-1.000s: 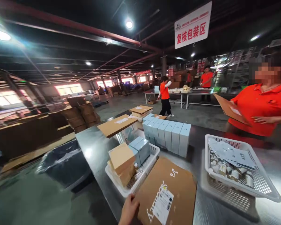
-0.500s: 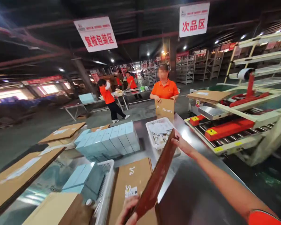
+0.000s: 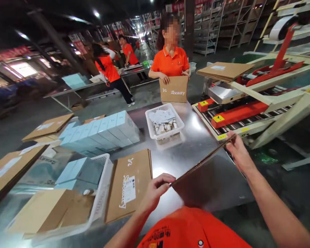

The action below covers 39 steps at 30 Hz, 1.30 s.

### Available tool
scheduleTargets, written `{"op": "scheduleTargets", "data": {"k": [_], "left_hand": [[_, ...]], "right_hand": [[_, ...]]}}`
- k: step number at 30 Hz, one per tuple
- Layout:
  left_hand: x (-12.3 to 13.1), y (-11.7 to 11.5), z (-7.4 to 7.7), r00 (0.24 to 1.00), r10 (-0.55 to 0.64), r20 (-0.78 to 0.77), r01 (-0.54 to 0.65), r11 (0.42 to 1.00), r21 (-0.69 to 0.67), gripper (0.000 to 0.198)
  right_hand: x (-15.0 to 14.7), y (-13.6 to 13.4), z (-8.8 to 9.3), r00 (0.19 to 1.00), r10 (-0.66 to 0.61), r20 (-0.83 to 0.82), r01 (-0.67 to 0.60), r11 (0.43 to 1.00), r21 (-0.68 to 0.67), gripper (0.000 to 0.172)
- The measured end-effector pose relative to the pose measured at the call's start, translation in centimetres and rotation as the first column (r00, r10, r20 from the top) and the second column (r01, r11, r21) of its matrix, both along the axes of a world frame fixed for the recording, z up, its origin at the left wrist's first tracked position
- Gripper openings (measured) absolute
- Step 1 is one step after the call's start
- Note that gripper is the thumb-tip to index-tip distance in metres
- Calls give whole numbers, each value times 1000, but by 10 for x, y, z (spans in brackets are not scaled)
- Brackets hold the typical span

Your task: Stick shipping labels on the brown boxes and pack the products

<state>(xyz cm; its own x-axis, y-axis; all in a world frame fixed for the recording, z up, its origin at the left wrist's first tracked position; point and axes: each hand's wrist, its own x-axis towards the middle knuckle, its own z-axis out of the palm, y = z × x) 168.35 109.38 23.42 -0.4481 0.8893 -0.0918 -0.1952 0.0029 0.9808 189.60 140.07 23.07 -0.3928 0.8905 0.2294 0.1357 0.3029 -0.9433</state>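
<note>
A folded flat cardboard box (image 3: 204,175) is tilted over the metal table in front of me, its upper edge facing up. My left hand (image 3: 158,191) pinches its near left corner, and my right hand (image 3: 236,148) grips the far right corner. Left of it, a stack of flat cardboard boxes (image 3: 129,186) with white print and a label lies on the table. Past the held box, a white plastic basket (image 3: 151,129) holds small white-capped items and pale sheets or packets.
A row of light blue boxes (image 3: 100,132) stands left on the metal table (image 3: 170,156). Another white basket (image 3: 102,193) holds blue boxes and a carton. Across the table a person (image 3: 170,62) holds a flat printed box. A roller machine (image 3: 237,113) borders the right side.
The held cardboard has swung from steeply upright to lower and farther right, with both hands moving right. My view has tilted down, and my orange shirt now shows.
</note>
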Motion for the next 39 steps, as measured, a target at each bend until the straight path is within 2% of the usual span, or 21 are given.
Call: {"op": "scheduleTargets", "data": {"k": [3, 6, 9, 11, 12, 13, 15, 17, 18, 19, 21, 23, 26, 28, 29, 32, 34, 36, 37, 38, 39], "left_hand": [[6, 6, 1, 995, 72, -64, -77, 994, -78, 18], [-6, 16, 0, 948, 300, -107, -316, 930, -187, 21], [-32, 37, 2, 800, 551, -238, -594, 782, -188, 33], [-46, 54, 5, 714, 610, -345, -679, 724, -123, 42], [-49, 60, 7, 708, 584, -398, -669, 735, -111, 47], [-49, 64, 9, 725, 524, -447, -628, 770, -116, 52], [-41, 58, 11, 794, 328, -511, -474, 861, -184, 59], [-27, 36, 10, 853, 109, -511, -289, 913, -289, 61], [-19, 22, 8, 867, 4, -498, -201, 918, -343, 60], [-12, 8, 6, 861, -74, -504, -139, 918, -372, 57], [-2, -10, 1, 832, -207, -515, -50, 896, -440, 49], [1, -7, -2, 818, -223, -530, -86, 864, -496, 45], [-7, 26, -9, 798, -13, -602, -377, 769, -516, 53], [-15, 50, -15, 755, 171, -634, -546, 699, -461, 70], [-18, 60, -19, 755, 258, -603, -575, 702, -419, 80], [-19, 70, -25, 902, 343, -261, -423, 822, -382, 96], [-12, 63, -24, 943, 331, -16, -310, 863, -399, 93], [-1, 49, -22, 929, 361, 86, -301, 868, -394, 87], [5, 40, -22, 923, 372, 99, -310, 872, -379, 84], [11, 30, -22, 918, 386, 94, -329, 870, -367, 78], [17, 19, -25, 910, 408, 71, -357, 859, -367, 71]], "right_hand": [[8, 4, -9, 993, -70, 94, 76, 995, -57, 86], [11, -9, -17, 998, -43, 52, 47, 996, -80, 94], [14, -44, -18, 979, 203, 21, -201, 978, -57, 94], [11, -74, -16, 893, 442, 79, -439, 897, -55, 101], [6, -88, -16, 844, 523, 118, -516, 852, -84, 116], [-1, -98, -18, 820, 545, 174, -537, 838, -96, 129], [-20, -103, -24, 836, 450, 315, -472, 882, -8, 141], [-40, -89, -30, 866, 262, 425, -355, 922, 156, 138], [-48, -77, -33, 871, 183, 455, -318, 917, 240, 132], [-55, -64, -34, 871, 140, 470, -313, 897, 312, 126], [-64, -40, -38, 873, 158, 462, -371, 829, 418, 108], [-65, -24, -43, 876, 256, 409, -446, 753, 484, 84], [-51, -20, -55, 851, 424, 311, -526, 670, 524, 43], [-32, -25, -62, 800, 538, 266, -594, 647, 477, 35], [-21, -27, -64, 777, 581, 242, -623, 656, 427, 36], [7, -24, -58, 707, 692, 143, -707, 689, 161, 33], [12, -12, -49, 690, 723, -8, -722, 689, -66, 35], [1, 4, -53, 758, 635, -148, -650, 716, -256, 49], [-11, 11, -61, 787, 598, -151, -611, 726, -314, 53], [-26, 14, -74, 847, 529, -55, -507, 772, -383, 50], [-42, 15, -88, 851, 521, 57, -459, 793, -400, 47]]}}
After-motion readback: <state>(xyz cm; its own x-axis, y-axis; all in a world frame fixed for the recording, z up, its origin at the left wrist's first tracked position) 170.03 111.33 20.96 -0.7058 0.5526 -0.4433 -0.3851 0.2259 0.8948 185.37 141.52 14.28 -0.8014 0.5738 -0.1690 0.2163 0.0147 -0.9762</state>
